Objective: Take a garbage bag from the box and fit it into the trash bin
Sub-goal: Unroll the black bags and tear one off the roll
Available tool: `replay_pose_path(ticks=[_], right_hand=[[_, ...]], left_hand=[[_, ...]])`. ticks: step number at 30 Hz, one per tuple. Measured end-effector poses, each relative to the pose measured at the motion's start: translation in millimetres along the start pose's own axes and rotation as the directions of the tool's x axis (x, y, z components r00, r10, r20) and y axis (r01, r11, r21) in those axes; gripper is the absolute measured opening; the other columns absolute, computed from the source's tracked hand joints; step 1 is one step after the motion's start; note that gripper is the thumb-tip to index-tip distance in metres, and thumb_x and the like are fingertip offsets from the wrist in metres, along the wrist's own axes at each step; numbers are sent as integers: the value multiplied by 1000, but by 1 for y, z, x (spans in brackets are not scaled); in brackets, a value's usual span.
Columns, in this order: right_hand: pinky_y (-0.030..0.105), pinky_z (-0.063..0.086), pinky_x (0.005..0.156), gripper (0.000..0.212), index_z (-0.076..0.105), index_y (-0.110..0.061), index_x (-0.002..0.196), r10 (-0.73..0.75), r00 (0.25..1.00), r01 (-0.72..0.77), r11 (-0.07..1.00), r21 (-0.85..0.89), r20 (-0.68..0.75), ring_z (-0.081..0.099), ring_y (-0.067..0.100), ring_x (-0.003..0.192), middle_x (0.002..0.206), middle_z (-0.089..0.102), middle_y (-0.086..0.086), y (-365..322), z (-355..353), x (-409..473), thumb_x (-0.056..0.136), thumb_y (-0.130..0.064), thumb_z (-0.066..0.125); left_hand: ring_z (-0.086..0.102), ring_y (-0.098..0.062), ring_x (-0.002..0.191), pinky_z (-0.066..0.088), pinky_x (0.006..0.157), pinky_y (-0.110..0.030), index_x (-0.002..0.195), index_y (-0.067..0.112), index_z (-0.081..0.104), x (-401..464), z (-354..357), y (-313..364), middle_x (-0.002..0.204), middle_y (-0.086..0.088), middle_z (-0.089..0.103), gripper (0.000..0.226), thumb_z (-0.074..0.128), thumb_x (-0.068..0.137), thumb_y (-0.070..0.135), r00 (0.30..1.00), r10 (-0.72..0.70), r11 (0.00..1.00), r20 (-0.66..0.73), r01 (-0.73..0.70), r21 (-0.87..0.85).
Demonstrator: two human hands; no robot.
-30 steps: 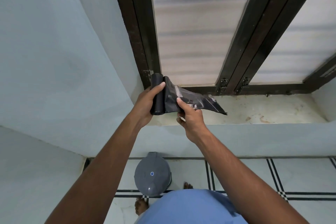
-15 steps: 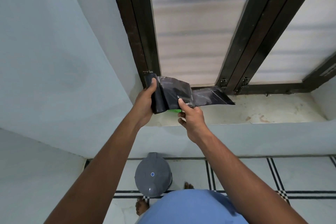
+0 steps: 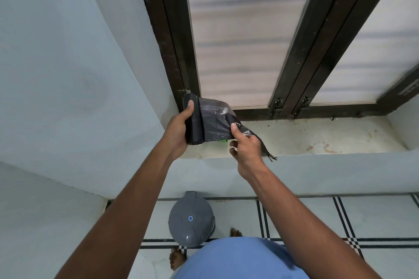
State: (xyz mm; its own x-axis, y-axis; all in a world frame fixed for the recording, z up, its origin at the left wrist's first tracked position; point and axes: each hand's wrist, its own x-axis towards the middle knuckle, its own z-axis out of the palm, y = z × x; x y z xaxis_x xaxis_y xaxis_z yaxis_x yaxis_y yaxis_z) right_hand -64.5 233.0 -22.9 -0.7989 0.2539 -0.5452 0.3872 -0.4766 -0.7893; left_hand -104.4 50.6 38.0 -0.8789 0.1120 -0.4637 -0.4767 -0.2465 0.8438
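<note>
Left hand (image 3: 179,129) up at the sill (image 3: 317,136), fingers wrapped round a black roll (image 3: 193,120) of garbage bags, thumb lying along the top of it. The roll stands nearly upright in that grip, just in front of the bottom left corner of the window frame (image 3: 172,52). Right hand (image 3: 246,146) is beside it, thumb pinching down on the loose bag (image 3: 217,120) that runs off the roll to the right; the other fingers curl underneath. The bag is stretched between the two hands, creased and shiny, and its free end trails past the right hand and droops over the front edge of the sill. No print on the bag that I can read.

Peeking out under the bag, on the sill, a small scrap of bright green (image 3: 224,141); what it belongs to I cannot tell. The sill itself is pale and stained, with reddish marks toward its right end.

Below the sill, on the floor (image 3: 317,217) against the wall, sits the grey bin (image 3: 191,222), lid shut. There is a small round blue badge on the lid, too small to read. Bare toes show beside the bin, and a blue shirt (image 3: 238,258) fills the bottom of the view. White tiles with black stripes run right of the bin.
</note>
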Motion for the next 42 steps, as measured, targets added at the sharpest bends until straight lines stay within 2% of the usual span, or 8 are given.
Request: replay_pose_path(ticks=[10, 15, 18, 21, 25, 30, 35, 42], right_hand=[[24, 44, 59, 21, 68, -24, 98, -42, 995, 44, 999, 21, -92, 52, 8, 63, 84, 64, -6, 4, -1, 4, 101, -37, 84], [35, 52, 79, 63, 77, -18, 122, 82, 991, -84, 996, 10, 102, 63, 16, 88, 102, 75, -4, 7, 0, -10, 81, -63, 94], [34, 52, 80, 39, 80, -21, 112, 127, 975, -119, 991, -60, 179, 60, 14, 84, 96, 76, -6, 9, 4, -14, 86, -47, 95], [28, 49, 70, 20, 72, -24, 100, 95, 993, -95, 995, -9, 71, 55, 8, 70, 87, 70, -7, 11, 4, -9, 96, -34, 90], [27, 47, 65, 20, 70, -21, 99, 22, 996, -23, 1000, -7, -83, 52, 8, 68, 86, 65, -4, 11, 0, -3, 103, -36, 81], [35, 53, 79, 61, 74, -20, 126, 122, 989, -126, 991, 36, 88, 61, 17, 89, 106, 73, -4, 11, 7, -10, 84, -60, 94], [31, 53, 74, 26, 77, -20, 107, 108, 994, -108, 994, 7, 19, 59, 11, 71, 88, 72, -5, 10, 6, -5, 96, -39, 89], [22, 45, 53, 23, 70, -19, 94, 17, 992, -14, 1000, 25, -126, 53, 6, 55, 77, 64, -5, 7, 1, 4, 99, -35, 87]], left_hand=[[71, -32, 133, 56, 116, -56, 146, 22, 70, 2, -1, -7, 142, -5, 76, 61, 57, 106, 66, 1000, 7, 1000, -5, -7, -17], [71, -34, 132, 57, 113, -56, 144, 20, 71, 0, 0, -5, 138, -8, 78, 65, 55, 106, 70, 1000, -13, 1000, 4, 13, -13], [72, -34, 125, 63, 103, -50, 135, 20, 73, -4, 6, -1, 127, -7, 80, 54, 63, 105, 63, 999, -16, 998, -51, 18, 53], [73, -34, 124, 64, 97, -48, 137, 18, 73, -5, 3, 0, 128, -7, 81, 51, 61, 108, 58, 998, -16, 1000, -61, 16, -2], [72, -32, 131, 62, 104, -50, 145, 20, 69, -3, -3, -3, 136, -5, 79, 56, 54, 110, 60, 999, -15, 999, -37, 14, -38], [73, -31, 127, 61, 104, -49, 141, 20, 73, -5, 4, -6, 134, -5, 80, 60, 53, 109, 66, 999, -40, 999, -7, 40, -16], [72, -31, 130, 63, 105, -49, 149, 23, 66, -3, -1, -1, 139, -6, 77, 57, 61, 107, 62, 999, 43, 998, 5, -43, 45], [74, -29, 128, 57, 114, -53, 140, 24, 75, -3, -2, -2, 135, -4, 80, 61, 58, 104, 71, 1000, 11, 998, 5, -12, 69]])
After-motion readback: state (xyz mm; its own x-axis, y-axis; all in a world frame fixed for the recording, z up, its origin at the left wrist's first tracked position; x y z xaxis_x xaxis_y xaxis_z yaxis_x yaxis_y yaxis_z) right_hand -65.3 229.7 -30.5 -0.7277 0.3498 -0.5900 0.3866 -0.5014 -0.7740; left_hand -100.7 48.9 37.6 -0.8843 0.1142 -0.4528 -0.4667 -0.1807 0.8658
